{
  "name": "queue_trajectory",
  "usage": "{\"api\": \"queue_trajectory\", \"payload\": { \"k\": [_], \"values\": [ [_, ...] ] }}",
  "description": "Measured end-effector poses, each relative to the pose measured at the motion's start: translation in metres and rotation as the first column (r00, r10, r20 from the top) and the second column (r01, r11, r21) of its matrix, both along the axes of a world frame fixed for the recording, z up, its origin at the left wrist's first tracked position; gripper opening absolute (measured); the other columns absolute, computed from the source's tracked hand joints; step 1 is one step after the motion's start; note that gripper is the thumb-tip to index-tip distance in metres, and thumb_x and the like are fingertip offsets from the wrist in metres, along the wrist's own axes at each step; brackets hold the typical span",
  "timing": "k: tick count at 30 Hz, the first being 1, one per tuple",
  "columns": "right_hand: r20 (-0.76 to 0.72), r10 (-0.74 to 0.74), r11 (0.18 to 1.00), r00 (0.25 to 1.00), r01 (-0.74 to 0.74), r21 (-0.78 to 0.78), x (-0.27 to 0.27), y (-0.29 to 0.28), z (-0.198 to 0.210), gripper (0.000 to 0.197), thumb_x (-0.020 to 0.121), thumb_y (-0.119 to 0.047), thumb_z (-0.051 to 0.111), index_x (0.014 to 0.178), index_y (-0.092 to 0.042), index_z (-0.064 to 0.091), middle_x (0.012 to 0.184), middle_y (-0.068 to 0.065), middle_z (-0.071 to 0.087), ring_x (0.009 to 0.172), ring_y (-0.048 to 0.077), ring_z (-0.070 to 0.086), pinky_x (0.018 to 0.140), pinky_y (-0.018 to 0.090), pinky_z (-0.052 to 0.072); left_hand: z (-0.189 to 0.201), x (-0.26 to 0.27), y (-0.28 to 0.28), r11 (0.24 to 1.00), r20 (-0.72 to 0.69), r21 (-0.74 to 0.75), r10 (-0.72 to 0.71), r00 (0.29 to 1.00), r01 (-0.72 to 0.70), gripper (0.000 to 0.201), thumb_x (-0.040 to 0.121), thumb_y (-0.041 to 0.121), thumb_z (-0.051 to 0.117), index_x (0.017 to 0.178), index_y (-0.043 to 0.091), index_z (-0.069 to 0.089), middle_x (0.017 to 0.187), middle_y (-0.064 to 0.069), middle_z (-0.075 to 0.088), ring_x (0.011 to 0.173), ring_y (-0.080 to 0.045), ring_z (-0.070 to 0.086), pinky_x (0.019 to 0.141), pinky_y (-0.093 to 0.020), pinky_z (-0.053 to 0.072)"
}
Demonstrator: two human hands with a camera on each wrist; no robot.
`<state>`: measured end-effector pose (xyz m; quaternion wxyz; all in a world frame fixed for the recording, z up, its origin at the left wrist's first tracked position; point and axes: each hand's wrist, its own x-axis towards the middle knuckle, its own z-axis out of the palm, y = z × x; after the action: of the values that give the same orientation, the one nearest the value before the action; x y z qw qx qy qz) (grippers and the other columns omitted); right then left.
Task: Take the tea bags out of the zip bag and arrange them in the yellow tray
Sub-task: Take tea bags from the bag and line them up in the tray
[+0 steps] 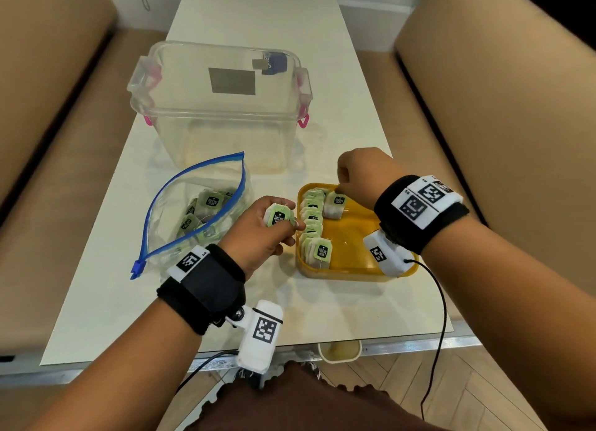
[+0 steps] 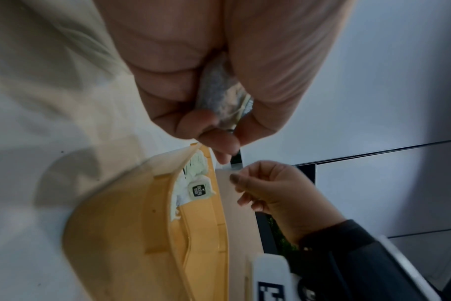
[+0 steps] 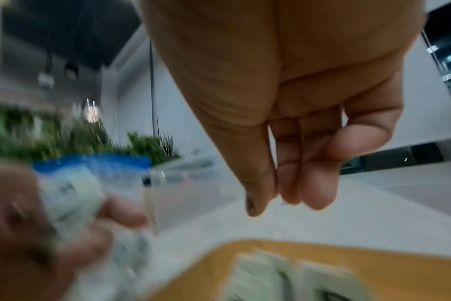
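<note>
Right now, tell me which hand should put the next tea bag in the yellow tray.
Left. The left hand already grips a tea bag beside the yellow tray; the right hand hovers over the tray's far end, apparently holding nothing.

Motion blur smears the right wrist view: the yellow plastic tray [image 3: 348,262] and the green-labelled paper tea bags [image 3: 283,279] in it run off the bottom edge, print unreadable.

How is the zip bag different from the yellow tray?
The zip bag is clear and floppy with a blue zipper; the yellow tray is solid and stiff. Tea bags lie jumbled in the zip bag, but stand in a neat row along the yellow tray's left side. The zip bag sits on the left, the yellow tray on the right. Both lie on the table and hold green-labelled tea bags.
</note>
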<state>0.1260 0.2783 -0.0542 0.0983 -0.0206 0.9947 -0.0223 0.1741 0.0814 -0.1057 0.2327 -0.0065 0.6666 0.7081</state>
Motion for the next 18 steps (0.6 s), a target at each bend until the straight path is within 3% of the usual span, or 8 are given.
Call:
{"api": "queue_trajectory", "payload": {
  "k": [4,6,8,11,14,18],
  "values": [
    [-0.002,0.166,0.936,0.986,-0.158,-0.315,0.022,-0.019,0.022,0.016,0.087,-0.031,0.066,0.090,-0.015,0.070,0.082,-0.004,0.064,0.071,0.008,0.054,0.061,0.018,0.038,0.000,-0.001,0.005,0.998,0.004,0.056,-0.019,1.000,0.018,0.032,0.087,-0.008,0.053,0.108,0.015,0.046,0.085,-0.010,0.067,0.053,-0.009,0.055,0.048,-0.022,0.038],
    [0.011,0.212,0.884,0.977,-0.186,-0.428,0.029,-0.028,0.024,0.014,0.085,-0.030,0.069,0.092,-0.018,0.072,0.082,-0.008,0.067,0.064,-0.002,0.055,0.058,0.007,0.037,0.000,-0.003,0.008,0.997,-0.022,0.065,-0.032,0.999,0.033,0.034,0.083,-0.005,0.062,0.103,0.016,0.045,0.087,-0.016,0.063,0.053,-0.010,0.055,0.046,-0.020,0.038],
    [0.011,0.213,0.851,0.977,-0.180,-0.494,0.032,-0.034,0.022,0.014,0.082,-0.029,0.071,0.094,-0.021,0.072,0.082,-0.010,0.068,0.061,-0.010,0.055,0.057,0.005,0.038,0.000,-0.004,0.010,0.996,-0.051,0.066,-0.058,0.997,0.062,0.037,0.074,0.005,0.069,0.100,0.016,0.044,0.086,-0.016,0.061,0.056,-0.011,0.056,0.047,-0.022,0.038],
    [-0.005,0.175,0.818,0.985,-0.148,-0.555,0.035,-0.037,0.021,0.015,0.079,-0.026,0.074,0.093,-0.022,0.071,0.087,-0.008,0.068,0.062,-0.002,0.055,0.058,0.007,0.040,0.000,-0.005,0.012,0.994,-0.083,0.052,-0.092,0.992,0.096,0.036,0.068,0.012,0.069,0.096,0.018,0.047,0.073,-0.004,0.057,0.058,-0.012,0.057,0.049,-0.024,0.038],
    [-0.035,0.172,0.821,0.985,-0.163,-0.548,0.038,-0.038,0.023,0.009,0.082,-0.022,0.071,0.090,-0.017,0.071,0.088,-0.006,0.066,0.070,0.008,0.058,0.063,0.014,0.043,0.000,-0.005,0.013,0.992,-0.093,0.060,-0.104,0.990,0.110,0.033,0.077,0.009,0.073,0.095,0.021,0.049,0.069,0.003,0.058,0.061,-0.014,0.055,0.049,-0.023,0.039],
    [-0.045,0.144,0.802,0.989,-0.143,-0.580,0.038,-0.030,0.028,0.006,0.087,-0.015,0.064,0.091,-0.011,0.065,0.083,0.002,0.068,0.068,0.011,0.059,0.064,0.022,0.047,0.002,-0.003,0.011,0.982,-0.101,0.132,-0.122,0.987,0.135,0.027,0.078,0.032,0.068,0.097,0.022,0.052,0.072,0.004,0.058,0.059,-0.010,0.055,0.049,-0.021,0.040]
  ]
}}
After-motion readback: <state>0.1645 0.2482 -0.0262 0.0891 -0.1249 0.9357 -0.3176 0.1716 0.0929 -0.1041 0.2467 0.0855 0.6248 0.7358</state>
